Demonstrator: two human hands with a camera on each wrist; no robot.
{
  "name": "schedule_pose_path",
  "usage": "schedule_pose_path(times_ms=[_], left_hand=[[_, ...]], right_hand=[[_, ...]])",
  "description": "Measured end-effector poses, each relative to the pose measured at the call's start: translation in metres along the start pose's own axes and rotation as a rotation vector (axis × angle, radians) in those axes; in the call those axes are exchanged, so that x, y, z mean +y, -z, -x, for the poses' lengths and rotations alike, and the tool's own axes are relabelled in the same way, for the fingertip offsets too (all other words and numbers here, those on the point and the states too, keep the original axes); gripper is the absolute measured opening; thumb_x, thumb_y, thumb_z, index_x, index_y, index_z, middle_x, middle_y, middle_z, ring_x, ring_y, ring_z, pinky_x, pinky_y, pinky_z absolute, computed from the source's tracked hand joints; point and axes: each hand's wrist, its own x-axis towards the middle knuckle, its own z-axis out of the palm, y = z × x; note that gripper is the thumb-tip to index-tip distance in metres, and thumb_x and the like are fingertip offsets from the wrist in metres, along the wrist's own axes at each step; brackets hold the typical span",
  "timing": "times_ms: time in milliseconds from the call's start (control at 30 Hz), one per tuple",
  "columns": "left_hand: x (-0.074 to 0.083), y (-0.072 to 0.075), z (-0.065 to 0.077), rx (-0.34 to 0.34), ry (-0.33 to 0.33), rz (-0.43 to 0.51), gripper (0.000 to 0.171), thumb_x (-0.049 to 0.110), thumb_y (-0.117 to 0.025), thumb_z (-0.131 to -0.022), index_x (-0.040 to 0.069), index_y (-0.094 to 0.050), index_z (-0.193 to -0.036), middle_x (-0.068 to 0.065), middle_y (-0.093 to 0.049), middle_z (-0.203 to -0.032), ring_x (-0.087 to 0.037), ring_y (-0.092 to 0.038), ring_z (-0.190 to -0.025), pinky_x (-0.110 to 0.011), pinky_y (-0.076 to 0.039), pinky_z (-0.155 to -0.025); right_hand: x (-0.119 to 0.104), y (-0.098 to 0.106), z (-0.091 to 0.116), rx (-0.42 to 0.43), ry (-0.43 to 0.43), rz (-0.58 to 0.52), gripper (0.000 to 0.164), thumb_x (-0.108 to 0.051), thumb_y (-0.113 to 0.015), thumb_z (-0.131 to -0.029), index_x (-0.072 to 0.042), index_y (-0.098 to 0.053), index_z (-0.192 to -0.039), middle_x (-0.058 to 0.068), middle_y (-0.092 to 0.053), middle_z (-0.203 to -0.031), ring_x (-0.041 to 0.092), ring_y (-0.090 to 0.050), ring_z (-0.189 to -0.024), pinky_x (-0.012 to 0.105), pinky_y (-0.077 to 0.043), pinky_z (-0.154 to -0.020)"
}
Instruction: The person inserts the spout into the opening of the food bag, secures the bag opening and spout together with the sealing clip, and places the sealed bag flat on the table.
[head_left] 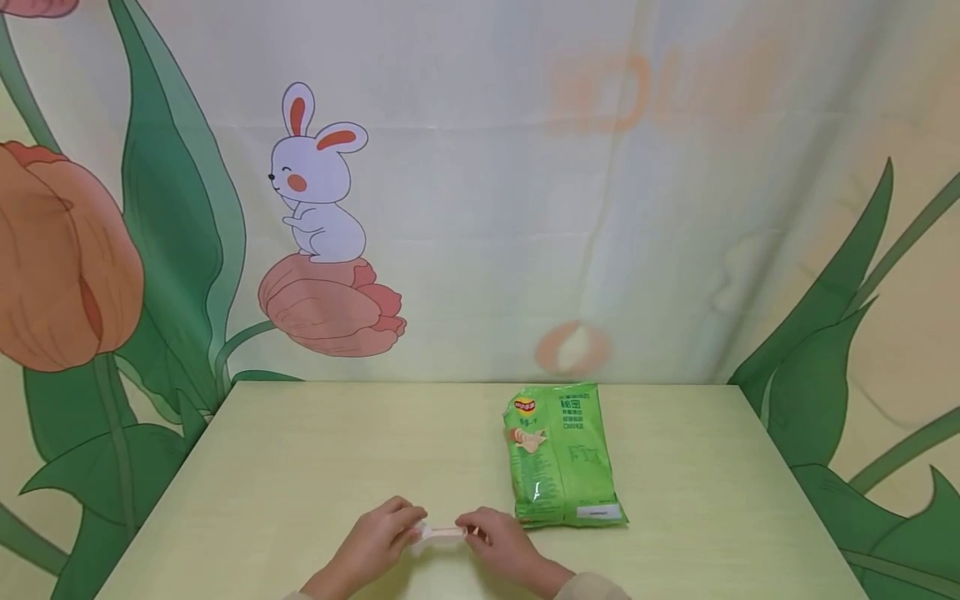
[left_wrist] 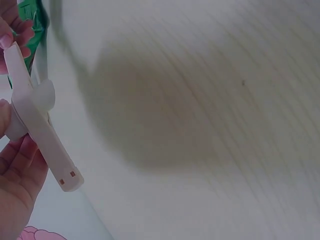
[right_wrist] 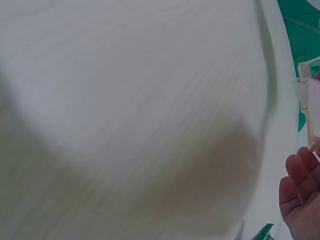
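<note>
Between both hands is a white plastic bag clip [head_left: 444, 533], held close over the near part of the table. In the left wrist view the clip [left_wrist: 47, 137] shows as a long bar with round pieces at its middle and two small square holes near one rounded end. My left hand [head_left: 378, 537] grips it around the round middle part, thumb on one side and fingers on the other. With its fingertips, my right hand [head_left: 506, 546] pinches the opposite end. The right wrist view catches only part of the clip [right_wrist: 312, 107], above the right fingers.
A green chip bag [head_left: 562, 458] lies flat on the pale table [head_left: 315, 450], just beyond and to the right of my right hand. Behind the table's far edge hangs a printed curtain [head_left: 465, 208] with a rabbit, tulips and leaves.
</note>
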Motion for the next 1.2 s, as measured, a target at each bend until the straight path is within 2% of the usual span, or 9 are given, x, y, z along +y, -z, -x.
schedule_pose_path(times_ms=[133,533,800,933,1200], left_hand=[[-0.001,-0.003,0.003,-0.025,0.011,0.023,0.018,0.011,-0.066,-0.076,0.007,-0.064,-0.094,0.001,-0.059,-0.086,-0.010,-0.058,-0.071,-0.020,-0.048,-0.061],[-0.006,-0.008,0.008,-0.097,0.063,0.061,0.018,0.012,-0.065,-0.076,0.007,-0.063,-0.094,0.002,-0.058,-0.086,-0.008,-0.056,-0.074,-0.021,-0.048,-0.064],[-0.009,-0.008,0.010,-0.066,0.012,0.053,0.019,0.012,-0.066,-0.075,0.008,-0.063,-0.093,0.002,-0.059,-0.087,-0.008,-0.057,-0.074,-0.021,-0.048,-0.063],[-0.008,-0.006,0.010,-0.087,0.018,0.056,0.018,0.011,-0.066,-0.076,0.008,-0.063,-0.094,0.002,-0.059,-0.088,-0.010,-0.057,-0.075,-0.022,-0.048,-0.063],[-0.010,-0.007,0.011,-0.140,0.043,0.056,0.018,0.012,-0.064,-0.078,0.007,-0.063,-0.095,0.001,-0.059,-0.090,-0.012,-0.058,-0.080,-0.025,-0.048,-0.067]], right_hand=[[0.004,-0.007,0.003,0.009,-0.031,-0.017,0.020,-0.002,-0.057,-0.080,-0.004,-0.064,-0.099,0.001,-0.062,-0.081,-0.002,-0.046,-0.064,0.012,-0.040,-0.057],[0.014,-0.024,0.006,0.036,-0.034,0.002,0.018,-0.009,-0.055,-0.083,-0.008,-0.065,-0.098,-0.004,-0.060,-0.079,-0.004,-0.045,-0.066,0.012,-0.039,-0.059],[0.012,-0.027,0.006,0.067,-0.034,0.000,0.017,-0.009,-0.055,-0.083,-0.008,-0.066,-0.095,-0.005,-0.059,-0.076,-0.004,-0.045,-0.066,0.012,-0.039,-0.060],[0.008,-0.026,0.005,0.067,-0.048,-0.027,0.016,-0.008,-0.055,-0.082,-0.006,-0.066,-0.094,-0.003,-0.060,-0.077,-0.003,-0.047,-0.067,0.013,-0.040,-0.061],[0.009,-0.029,0.001,0.064,-0.074,-0.016,0.016,-0.006,-0.056,-0.080,-0.007,-0.066,-0.092,-0.002,-0.062,-0.079,-0.001,-0.050,-0.069,0.015,-0.042,-0.063]])
